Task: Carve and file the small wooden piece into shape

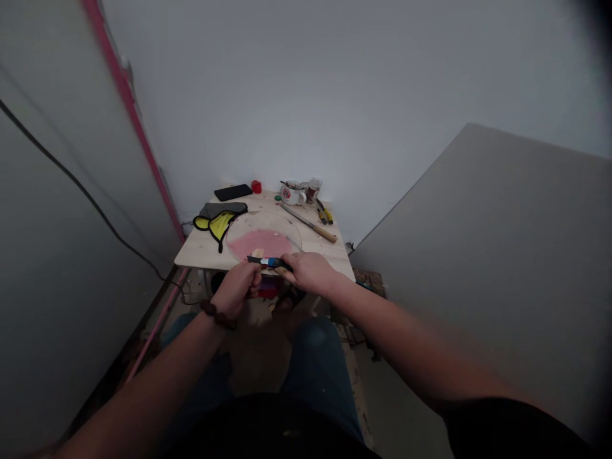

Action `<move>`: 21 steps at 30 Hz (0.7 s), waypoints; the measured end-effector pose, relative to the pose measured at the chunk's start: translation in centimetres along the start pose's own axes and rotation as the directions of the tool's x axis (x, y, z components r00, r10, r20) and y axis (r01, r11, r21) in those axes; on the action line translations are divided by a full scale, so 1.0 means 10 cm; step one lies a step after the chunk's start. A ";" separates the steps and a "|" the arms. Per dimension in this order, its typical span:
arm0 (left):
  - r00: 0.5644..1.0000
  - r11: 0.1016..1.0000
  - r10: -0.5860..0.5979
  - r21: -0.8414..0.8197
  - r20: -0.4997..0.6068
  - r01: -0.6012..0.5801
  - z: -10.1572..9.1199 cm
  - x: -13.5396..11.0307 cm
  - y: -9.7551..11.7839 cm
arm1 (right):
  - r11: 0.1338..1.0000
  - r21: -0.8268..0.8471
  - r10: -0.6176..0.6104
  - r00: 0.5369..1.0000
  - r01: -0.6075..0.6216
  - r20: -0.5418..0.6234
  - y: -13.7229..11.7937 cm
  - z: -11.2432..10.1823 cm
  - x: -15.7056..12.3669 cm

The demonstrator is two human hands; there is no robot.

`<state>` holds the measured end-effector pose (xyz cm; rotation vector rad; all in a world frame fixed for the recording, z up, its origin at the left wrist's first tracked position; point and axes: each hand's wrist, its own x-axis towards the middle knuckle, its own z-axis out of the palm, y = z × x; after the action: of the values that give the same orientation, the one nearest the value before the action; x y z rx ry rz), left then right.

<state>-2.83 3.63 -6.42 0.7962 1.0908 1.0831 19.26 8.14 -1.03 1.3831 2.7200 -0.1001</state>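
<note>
At the near edge of the small wooden table (191, 254), my right hand (310, 271) is closed around a utility knife (273, 262). It is blue and black, and its dark blade points left, over my left hand. My left hand (238, 290) is curled into a fist just below the blade; what lies inside its fingers is hidden. Tan bits that look like wood show by the knife and under my right fingers, too small to tell apart. Behind the hands lies a round clear disc (239, 224) with a pink area (262, 242).
A grey and yellow cloth (220, 222), a black phone (233, 192) and a red cap (257, 187) lie at the left and back. A white mug (292, 193), a wooden-handled file (310, 224) and yellow-black pliers (325, 213) are on the right. A grey panel (502, 255) stands close by.
</note>
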 end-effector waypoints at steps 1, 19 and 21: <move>1.000 1.000 0.022 -0.003 0.004 -0.022 0.02 -0.01 0.00 | 1.000 0.000 0.019 1.000 -0.019 0.006 0.03 0.00 0.01; 0.987 0.987 0.162 0.009 0.021 -0.162 0.34 -0.50 0.41 | 0.996 0.089 0.014 0.989 -0.001 -0.146 0.04 -0.57 -0.57; 0.986 0.986 0.166 0.023 -0.003 -0.166 0.38 -0.58 0.44 | 0.999 0.051 -0.009 0.990 0.017 -0.140 -0.02 -0.61 -0.64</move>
<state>-0.97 -0.54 0.39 0.9153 1.0566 1.2143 22.54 3.49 5.78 1.4382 2.8596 -0.0783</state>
